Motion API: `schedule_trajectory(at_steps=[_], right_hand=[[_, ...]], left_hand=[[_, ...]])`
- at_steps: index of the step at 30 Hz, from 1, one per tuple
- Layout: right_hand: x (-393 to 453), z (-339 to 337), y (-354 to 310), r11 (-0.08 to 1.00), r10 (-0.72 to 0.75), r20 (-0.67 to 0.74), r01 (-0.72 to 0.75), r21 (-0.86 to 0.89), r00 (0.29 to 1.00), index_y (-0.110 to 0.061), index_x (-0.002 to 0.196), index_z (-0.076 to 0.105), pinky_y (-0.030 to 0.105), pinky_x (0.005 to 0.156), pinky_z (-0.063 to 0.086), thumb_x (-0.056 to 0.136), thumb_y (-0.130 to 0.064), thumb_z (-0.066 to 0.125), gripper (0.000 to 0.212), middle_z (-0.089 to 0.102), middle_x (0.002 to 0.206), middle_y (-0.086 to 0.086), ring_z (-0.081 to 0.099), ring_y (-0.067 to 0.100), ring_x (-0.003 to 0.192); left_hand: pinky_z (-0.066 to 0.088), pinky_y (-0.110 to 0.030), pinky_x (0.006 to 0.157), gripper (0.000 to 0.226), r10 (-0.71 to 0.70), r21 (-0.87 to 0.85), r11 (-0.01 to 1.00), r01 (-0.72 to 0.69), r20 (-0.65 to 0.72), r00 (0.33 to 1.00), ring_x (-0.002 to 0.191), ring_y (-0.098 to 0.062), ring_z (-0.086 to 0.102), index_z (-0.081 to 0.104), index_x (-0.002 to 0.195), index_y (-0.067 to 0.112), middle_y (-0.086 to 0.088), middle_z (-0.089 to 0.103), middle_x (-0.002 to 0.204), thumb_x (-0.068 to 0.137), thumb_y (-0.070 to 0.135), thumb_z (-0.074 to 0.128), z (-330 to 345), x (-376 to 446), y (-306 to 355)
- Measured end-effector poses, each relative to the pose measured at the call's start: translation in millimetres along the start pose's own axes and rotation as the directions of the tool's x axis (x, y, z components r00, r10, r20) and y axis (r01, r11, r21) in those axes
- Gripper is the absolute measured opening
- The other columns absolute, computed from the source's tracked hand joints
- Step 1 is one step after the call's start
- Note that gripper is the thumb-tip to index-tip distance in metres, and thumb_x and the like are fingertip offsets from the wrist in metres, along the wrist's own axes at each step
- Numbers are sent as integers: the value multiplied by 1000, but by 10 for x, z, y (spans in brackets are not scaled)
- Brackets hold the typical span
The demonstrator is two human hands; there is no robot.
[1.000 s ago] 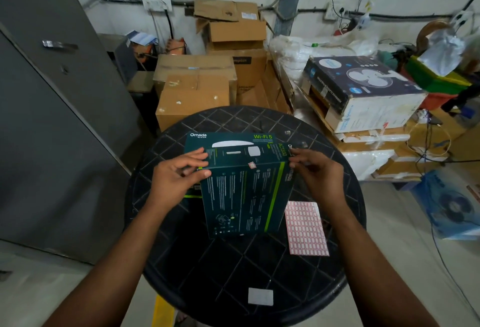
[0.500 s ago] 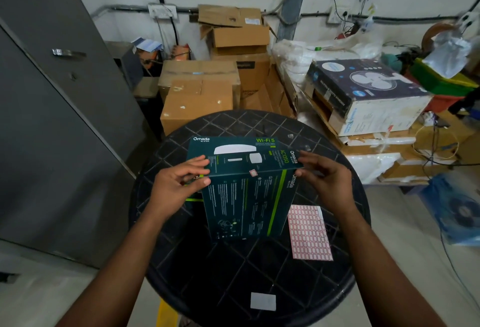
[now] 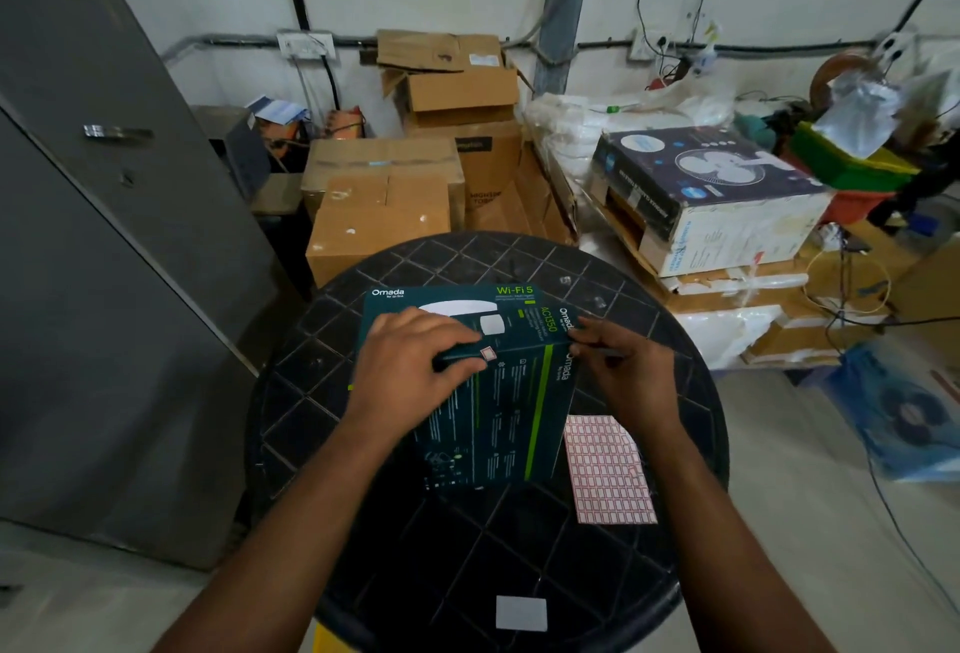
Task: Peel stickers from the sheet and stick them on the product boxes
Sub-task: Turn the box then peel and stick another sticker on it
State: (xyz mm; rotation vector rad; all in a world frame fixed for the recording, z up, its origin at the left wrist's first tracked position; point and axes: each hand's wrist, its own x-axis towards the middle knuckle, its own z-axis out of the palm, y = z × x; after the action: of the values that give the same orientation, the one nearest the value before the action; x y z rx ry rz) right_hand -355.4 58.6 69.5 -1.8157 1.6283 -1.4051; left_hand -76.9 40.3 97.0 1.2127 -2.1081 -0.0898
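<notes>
A dark green product box (image 3: 498, 418) stands tilted on the round black table (image 3: 415, 548), resting against a second green box (image 3: 452, 299) behind it. A small red-bordered sticker (image 3: 487, 353) sits near the front box's top edge. My left hand (image 3: 410, 366) lies over the top left of the front box, fingers gripping its upper edge beside the sticker. My right hand (image 3: 623, 372) holds the box's upper right corner. The pink sticker sheet (image 3: 608, 470) lies flat on the table just right of the box, under my right wrist.
A white card (image 3: 521, 612) lies at the table's near edge. Behind the table stand brown cartons (image 3: 379, 216) and a fan box (image 3: 711, 190). A grey metal cabinet (image 3: 78, 263) fills the left. Cables and a blue box (image 3: 904, 413) lie on the floor right.
My left hand slid right across the top of the front box, closer to the sticker. My right hand stayed at the right corner. The box shifted slightly.
</notes>
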Motion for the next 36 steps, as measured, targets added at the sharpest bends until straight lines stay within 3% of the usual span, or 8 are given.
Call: schedule_trajectory(at_steps=[4,7,12,24,27,30,33,36], right_hand=[[-61,0,0,1000,6,-7,-6,-12,1000,-9,109,77,16,90,55,85,-4,76,25,64,104,-29,64,-12,101],[-85,4,4,1000,-9,-9,9,-26,1000,-12,111,75,14,88,54,86,-5,75,26,66,111,-22,63,-14,100],[-101,20,-20,1000,24,1,-24,6,1000,-13,114,75,33,87,60,88,-10,74,26,64,107,-30,67,-4,101],[-109,-34,-18,998,51,36,-53,47,998,-14,112,75,42,83,62,87,-11,75,25,67,109,-24,69,4,104],[-92,-31,37,996,42,36,-45,73,998,-15,111,75,45,83,61,88,-10,73,24,69,117,-15,68,7,107],[-115,-2,70,993,41,44,-46,107,998,-16,111,75,47,82,61,90,-10,72,22,68,125,-6,68,13,110],[-144,3,47,991,51,45,-56,123,998,-17,113,74,47,84,61,90,-7,70,25,67,127,-7,67,13,112],[-168,-12,-19,991,66,61,-72,112,996,-21,124,69,41,87,61,89,-1,70,40,65,129,-11,67,9,110]], left_hand=[[48,-36,76,18,17,-39,999,-22,-106,994,91,-14,63,81,93,30,17,75,98,80,42,80,277,9,175],[43,-31,72,11,53,9,999,-52,-186,981,87,-13,63,80,87,29,17,75,93,80,36,84,351,-37,197],[55,-34,71,16,77,-18,996,-85,-277,958,83,-10,70,81,85,22,11,77,90,80,38,84,351,-73,136],[54,-37,71,15,123,11,992,-125,-272,954,86,-10,70,79,82,23,11,77,91,81,37,84,384,-121,139],[51,-36,71,19,46,-18,999,-50,-185,982,84,-12,65,76,81,25,13,74,90,76,40,86,330,-41,182],[43,-31,77,42,-103,-43,994,105,43,994,98,-15,56,71,99,30,15,68,102,67,53,86,158,89,204],[37,-39,102,86,-193,167,976,142,356,914,129,-19,45,52,136,35,11,55,138,62,61,86,38,275,227],[38,-42,107,95,-286,210,956,207,483,828,126,-21,53,47,141,31,5,58,137,61,62,87,5,432,165]])
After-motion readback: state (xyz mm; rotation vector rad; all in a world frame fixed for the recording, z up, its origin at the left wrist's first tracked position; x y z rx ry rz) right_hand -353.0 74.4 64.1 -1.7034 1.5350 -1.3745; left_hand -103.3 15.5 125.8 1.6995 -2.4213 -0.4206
